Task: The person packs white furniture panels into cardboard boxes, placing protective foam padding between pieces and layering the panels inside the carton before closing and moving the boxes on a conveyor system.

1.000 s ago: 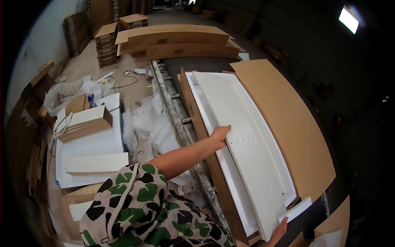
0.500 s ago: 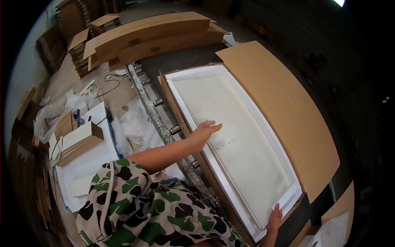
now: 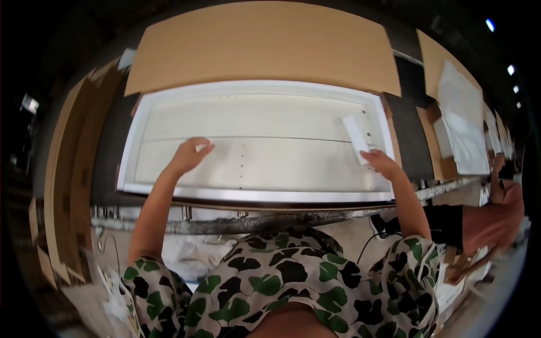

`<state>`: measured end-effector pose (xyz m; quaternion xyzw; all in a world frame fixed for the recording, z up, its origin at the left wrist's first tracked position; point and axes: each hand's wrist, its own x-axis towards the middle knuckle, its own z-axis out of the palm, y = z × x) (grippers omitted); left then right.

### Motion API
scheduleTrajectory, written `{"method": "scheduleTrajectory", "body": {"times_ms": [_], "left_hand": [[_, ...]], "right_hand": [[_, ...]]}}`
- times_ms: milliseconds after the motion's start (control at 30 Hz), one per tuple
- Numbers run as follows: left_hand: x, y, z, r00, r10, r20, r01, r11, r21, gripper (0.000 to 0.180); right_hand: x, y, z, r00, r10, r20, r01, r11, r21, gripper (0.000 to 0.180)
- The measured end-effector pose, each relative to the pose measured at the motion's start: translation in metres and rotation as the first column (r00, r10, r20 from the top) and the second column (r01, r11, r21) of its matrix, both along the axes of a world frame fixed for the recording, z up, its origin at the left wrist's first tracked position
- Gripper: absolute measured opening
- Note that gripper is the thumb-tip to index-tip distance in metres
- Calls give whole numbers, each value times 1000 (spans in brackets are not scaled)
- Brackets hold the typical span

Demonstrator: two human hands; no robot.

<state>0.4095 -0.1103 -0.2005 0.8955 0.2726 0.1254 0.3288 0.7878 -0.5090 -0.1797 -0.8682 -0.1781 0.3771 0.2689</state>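
Observation:
An open cardboard box (image 3: 395, 138) lies before me, lined with white foam edging (image 3: 253, 195). Inside it are flat off-white panels (image 3: 293, 163) with a long seam between them and rows of small dark holes. My right hand (image 3: 383, 163) pinches the near end of a white foam-like strip (image 3: 354, 134), which slants over the right end of the panels. Over the left part of the panels is my left hand (image 3: 190, 156), fingers bent and thumb apart, with no object visible in it.
A wide cardboard flap (image 3: 265, 48) spreads from the box's far side. Tall folded cardboard (image 3: 70, 169) stands at the left. Another open box with white wrapping (image 3: 463, 118) is at the right, near a person in a reddish shirt (image 3: 496, 217). A worn rail (image 3: 270, 219) runs along my side.
My view has swung right, so the box now lies crosswise. The second panel and seam now show. My right hand has come over the box's right end with a white strip in it.

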Motion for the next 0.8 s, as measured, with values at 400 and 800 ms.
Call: {"method": "scheduleTrajectory", "body": {"times_ms": [400, 800], "left_hand": [[87, -65, -51, 872, -395, -290, 489, 683, 542, 67], [94, -75, -49, 898, -394, -194, 431, 704, 565, 62]], "right_hand": [[-18, -53, -25, 797, 5, 604, -29, 999, 30, 35], [-9, -112, -22, 665, 144, 733, -177, 984, -33, 43]]}}
